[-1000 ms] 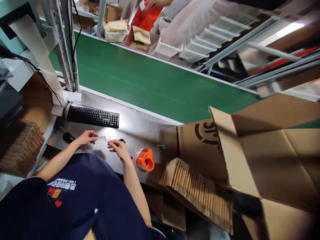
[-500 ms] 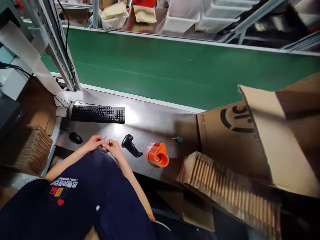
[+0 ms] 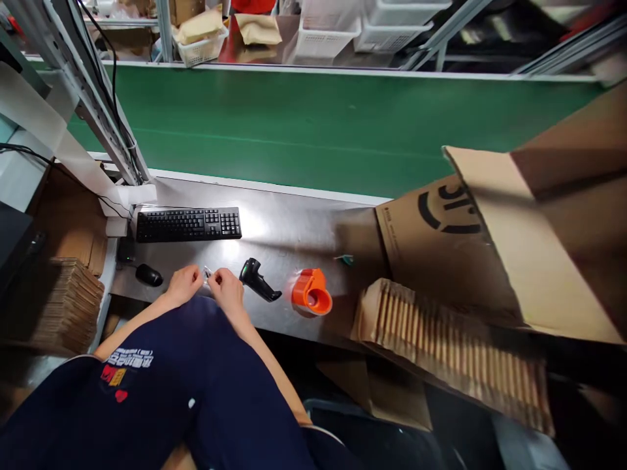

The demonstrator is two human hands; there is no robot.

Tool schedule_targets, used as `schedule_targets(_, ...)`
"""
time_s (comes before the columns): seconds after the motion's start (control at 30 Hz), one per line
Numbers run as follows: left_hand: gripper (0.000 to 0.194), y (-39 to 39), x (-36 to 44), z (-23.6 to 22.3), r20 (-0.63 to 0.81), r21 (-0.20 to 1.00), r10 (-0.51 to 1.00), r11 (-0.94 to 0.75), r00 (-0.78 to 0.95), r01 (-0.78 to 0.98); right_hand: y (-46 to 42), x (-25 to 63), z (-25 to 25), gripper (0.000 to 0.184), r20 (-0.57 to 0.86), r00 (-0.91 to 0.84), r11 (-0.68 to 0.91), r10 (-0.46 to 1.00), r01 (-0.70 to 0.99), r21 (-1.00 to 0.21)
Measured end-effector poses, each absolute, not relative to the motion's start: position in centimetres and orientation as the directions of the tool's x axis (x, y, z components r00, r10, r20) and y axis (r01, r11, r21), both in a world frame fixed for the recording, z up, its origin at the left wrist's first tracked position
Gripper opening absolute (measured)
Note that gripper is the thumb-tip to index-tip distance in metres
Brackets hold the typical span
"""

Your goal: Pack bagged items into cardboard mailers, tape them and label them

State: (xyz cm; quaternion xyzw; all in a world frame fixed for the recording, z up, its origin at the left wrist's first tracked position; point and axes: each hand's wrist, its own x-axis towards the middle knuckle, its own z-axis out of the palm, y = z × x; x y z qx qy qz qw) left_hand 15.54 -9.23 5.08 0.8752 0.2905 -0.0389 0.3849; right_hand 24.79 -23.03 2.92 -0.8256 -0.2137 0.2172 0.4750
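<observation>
At the near edge of the metal bench, my left hand (image 3: pixel 184 285) and my right hand (image 3: pixel 227 291) are both closed, fingertips close together. Between them shows a small clear plastic piece (image 3: pixel 207 271) with something dark in or on it; it is too small to name. Just right of my right hand lies a black barcode scanner (image 3: pixel 259 281). Farther right stands an orange tape dispenser (image 3: pixel 313 292). A black keyboard (image 3: pixel 189 224) lies beyond my hands, and a black mouse (image 3: pixel 149 275) is to the left of my left hand.
A green conveyor belt (image 3: pixel 274 124) runs behind the bench (image 3: pixel 289 235). On the right are a large open cardboard box (image 3: pixel 431 254) and a row of folded cardboard (image 3: pixel 441 346). Stacked flat cardboard (image 3: pixel 68 300) and a metal post (image 3: pixel 93 98) stand left. A small teal item (image 3: pixel 347 259) lies on the bench.
My fingertips have drawn slightly apart, and the small clear piece with its dark part now shows between them. The view has shifted a little; the bench items stay in place.
</observation>
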Motion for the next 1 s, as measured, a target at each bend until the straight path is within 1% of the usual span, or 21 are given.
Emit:
schedule_targets(0.07, 0.019, -9.2, 15.4, 5.1, -0.324, 0.660, 0.475, -0.507, 0.818, 0.555, -23.2, 24.9, 2.6, 0.008, -0.111, 0.793, -0.417, 0.599, 0.191, -0.889)
schedule_targets(0.17, 0.019, -9.4, 15.2, 4.9, -0.342, 0.675, 0.488, -0.467, 0.803, 0.571, -23.3, 24.9, 1.9, 0.014, -0.076, 0.757, -0.342, 0.649, 0.201, -0.918)
schedule_targets(0.23, 0.019, -9.7, 15.2, 4.8, -0.295, 0.699, 0.475, -0.485, 0.829, 0.526, -23.2, 24.8, 1.4, 0.016, -0.121, 0.743, -0.352, 0.658, 0.162, -0.922)
schedule_targets(0.33, 0.021, -10.0, 15.3, 4.7, -0.194, 0.735, 0.387, -0.551, 0.902, 0.395, -23.1, 24.9, 0.8, 0.016, -0.264, 0.669, -0.368, 0.695, 0.016, -0.930)
schedule_targets(0.4, 0.022, -10.1, 15.2, 4.7, -0.151, 0.748, 0.306, -0.587, 0.940, 0.311, -23.2, 24.8, 0.5, 0.020, -0.326, 0.610, -0.358, 0.722, -0.075, -0.931)
schedule_targets(0.47, 0.026, -10.0, 15.0, 4.7, -0.107, 0.768, 0.213, -0.603, 0.971, 0.217, -23.3, 24.8, 0.2, 0.025, -0.381, 0.605, -0.308, 0.699, -0.226, -0.924)
schedule_targets(0.53, 0.025, -9.5, 14.7, 4.4, -0.037, 0.794, 0.128, -0.598, 0.991, 0.107, -23.4, 24.9, 0.2, 0.030, -0.451, 0.609, -0.237, 0.653, -0.401, -0.885)
schedule_targets(0.57, 0.026, -9.1, 14.6, 4.2, -0.001, 0.802, 0.112, -0.594, 0.994, 0.068, -23.4, 24.9, 0.2, 0.033, -0.483, 0.606, -0.210, 0.633, -0.466, -0.860)
schedule_targets(0.6, 0.037, -8.5, 14.6, 3.9, 0.025, 0.805, 0.123, -0.591, 0.992, 0.054, -23.4, 24.9, 0.3, 0.035, -0.505, 0.599, -0.200, 0.621, -0.502, -0.841)
schedule_targets(0.67, 0.068, -7.2, 14.7, 3.0, 0.020, 0.810, 0.177, -0.581, 0.984, 0.088, -23.4, 25.1, 0.6, 0.037, -0.533, 0.573, -0.205, 0.623, -0.537, -0.818)
schedule_targets(0.7, 0.073, -6.5, 14.8, 2.6, -0.008, 0.818, 0.189, -0.564, 0.982, 0.115, -23.4, 25.1, 0.8, 0.037, -0.547, 0.551, -0.209, 0.630, -0.559, -0.803)
schedule_targets(0.73, 0.069, -5.8, 14.9, 2.1, -0.041, 0.830, 0.180, -0.541, 0.983, 0.134, -23.5, 25.2, 1.0, 0.037, -0.560, 0.532, -0.212, 0.636, -0.577, -0.789)
schedule_targets(0.77, 0.058, -5.2, 15.0, 1.6, -0.068, 0.843, 0.155, -0.519, 0.986, 0.140, -23.5, 25.4, 1.2, 0.036, -0.568, 0.520, -0.217, 0.637, -0.587, -0.780)
schedule_targets(0.83, 0.038, -4.3, 15.0, 0.8, -0.081, 0.859, 0.126, -0.494, 0.989, 0.133, -23.8, 25.7, 1.5, 0.035, -0.580, 0.539, -0.220, 0.610, -0.588, -0.778)
schedule_targets(0.87, 0.033, -4.0, 14.9, 0.4, -0.076, 0.861, 0.143, -0.490, 0.987, 0.137, -24.0, 26.0, 1.7, 0.035, -0.582, 0.568, -0.215, 0.581, -0.583, -0.784)
schedule_targets(0.93, 0.029, -3.6, 14.7, -0.4, -0.077, 0.859, 0.213, -0.482, 0.974, 0.173, -24.3, 26.4, 1.7, 0.033, -0.574, 0.635, -0.193, 0.517, -0.567, -0.801)
schedule_targets(1.0, 0.030, -3.3, 14.5, -1.2, -0.100, 0.862, 0.270, -0.457, 0.958, 0.219, -24.6, 26.9, 1.6, 0.033, -0.570, 0.665, -0.173, 0.482, -0.566, -0.806)
